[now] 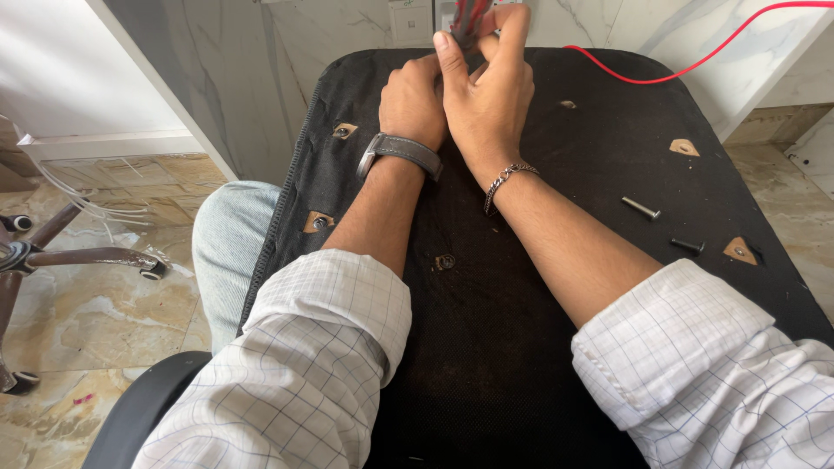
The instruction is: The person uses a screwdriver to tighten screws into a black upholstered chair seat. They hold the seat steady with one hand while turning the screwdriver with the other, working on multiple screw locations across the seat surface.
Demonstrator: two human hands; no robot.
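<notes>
Head view: a dark red-handled tool [469, 22] is gripped by both the left hand [412, 100] and right hand [486, 87] at the far edge of the black seat underside [486, 347], where two loose bolts [641, 208] are left lying to the right of the hands.

Black seat panel [521, 347] — red cable [695, 56]

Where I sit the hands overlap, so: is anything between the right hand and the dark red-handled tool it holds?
Nothing visible: the right hand wraps the tool directly, and the left hand presses alongside, not between.
</notes>
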